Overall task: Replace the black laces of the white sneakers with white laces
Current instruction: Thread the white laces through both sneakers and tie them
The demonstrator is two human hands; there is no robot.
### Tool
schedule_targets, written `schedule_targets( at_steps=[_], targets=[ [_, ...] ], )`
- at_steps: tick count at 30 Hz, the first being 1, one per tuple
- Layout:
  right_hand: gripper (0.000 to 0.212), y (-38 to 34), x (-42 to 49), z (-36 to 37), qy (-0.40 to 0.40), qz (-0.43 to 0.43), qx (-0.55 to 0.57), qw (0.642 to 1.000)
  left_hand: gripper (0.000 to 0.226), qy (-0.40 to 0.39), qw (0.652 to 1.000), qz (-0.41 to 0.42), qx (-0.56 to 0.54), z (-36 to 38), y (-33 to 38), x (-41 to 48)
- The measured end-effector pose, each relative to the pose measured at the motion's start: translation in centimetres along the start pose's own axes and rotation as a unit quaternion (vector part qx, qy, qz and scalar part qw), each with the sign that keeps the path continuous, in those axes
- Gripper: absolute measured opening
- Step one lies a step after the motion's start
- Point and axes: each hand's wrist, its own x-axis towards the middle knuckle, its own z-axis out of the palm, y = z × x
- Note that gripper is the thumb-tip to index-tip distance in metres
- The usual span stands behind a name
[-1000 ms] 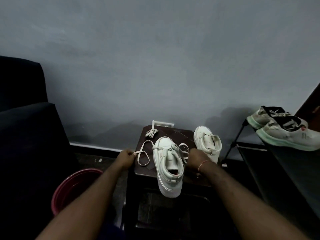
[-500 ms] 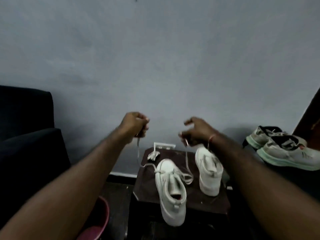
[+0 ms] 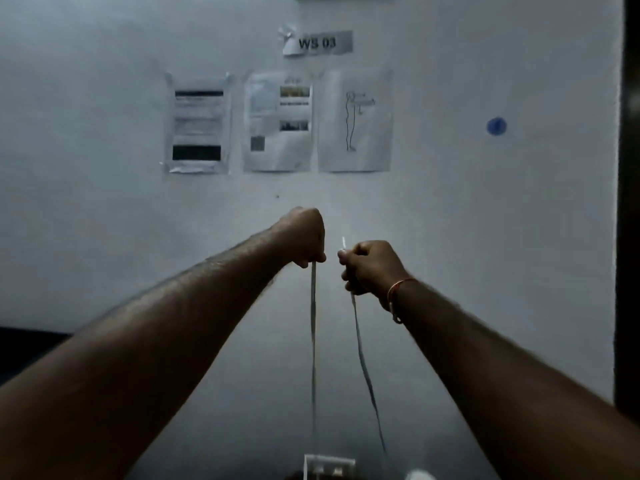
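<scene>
Both my arms are raised in front of the wall. My left hand (image 3: 306, 239) grips one end of the white lace (image 3: 313, 341), which runs straight down from the fist. My right hand (image 3: 369, 266) grips the other end of the same lace, its tip sticking up above the fingers, and that strand (image 3: 362, 358) hangs down with a slight curve. Both strands lead to the bottom edge of the view. The sneakers are below the frame; only a white sliver of one sneaker (image 3: 419, 475) shows at the bottom edge.
A white wall socket (image 3: 329, 467) sits at the bottom centre. Papers (image 3: 277, 121) and a "WS 03" label (image 3: 318, 43) are taped to the wall above my hands. A dark vertical edge (image 3: 628, 202) runs down the right side.
Both hands have risen high, pulling the two lace ends up and closer together. The view has tilted upward, so the stool and sneakers have dropped out of the frame.
</scene>
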Motion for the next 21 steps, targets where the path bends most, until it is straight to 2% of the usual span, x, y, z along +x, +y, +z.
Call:
schedule_targets(
  at_steps=[3,6,8,11,14,17,19,20,21],
  targets=[
    [0.024,-1.5,1.2,0.0,0.008,0.002,-0.023,1.0,0.011,0.007,0.999,0.034,-0.01,-0.9,0.7,0.1],
    [0.027,-2.5,1.6,0.2,-0.007,0.001,0.007,1.0,0.01,0.061,0.993,0.058,-0.088,-0.5,0.7,0.4],
    [0.026,-2.7,1.4,0.3,-0.012,-0.009,0.027,1.0,0.013,0.092,0.979,0.039,-0.177,0.0,0.3,0.4],
    [0.024,-2.4,1.1,0.3,-0.024,-0.02,0.018,0.999,0.026,0.097,0.949,0.017,-0.3,0.2,-0.3,0.4],
    [0.022,-2.1,1.0,0.1,-0.007,-0.03,0.022,0.999,0.016,0.097,0.936,0.007,-0.339,0.7,-0.5,-0.1],
    [0.017,-1.3,0.3,0.2,-0.015,-0.002,0.042,0.999,0.004,0.12,0.896,-0.026,-0.427,2.2,-0.8,-0.6],
    [0.016,-0.4,-0.2,0.1,-0.044,0.078,0.086,0.992,0.011,0.126,0.85,-0.074,-0.505,3.8,-1.2,-1.0],
    [0.018,-0.2,-0.1,-0.2,-0.016,0.084,0.077,0.993,0.016,0.129,0.844,-0.091,-0.512,4.5,-1.5,-1.2],
    [0.021,0.5,0.0,-0.5,0.047,0.054,0.028,0.997,0.02,0.129,0.867,-0.101,-0.471,6.0,-2.4,-1.6]
  ],
)
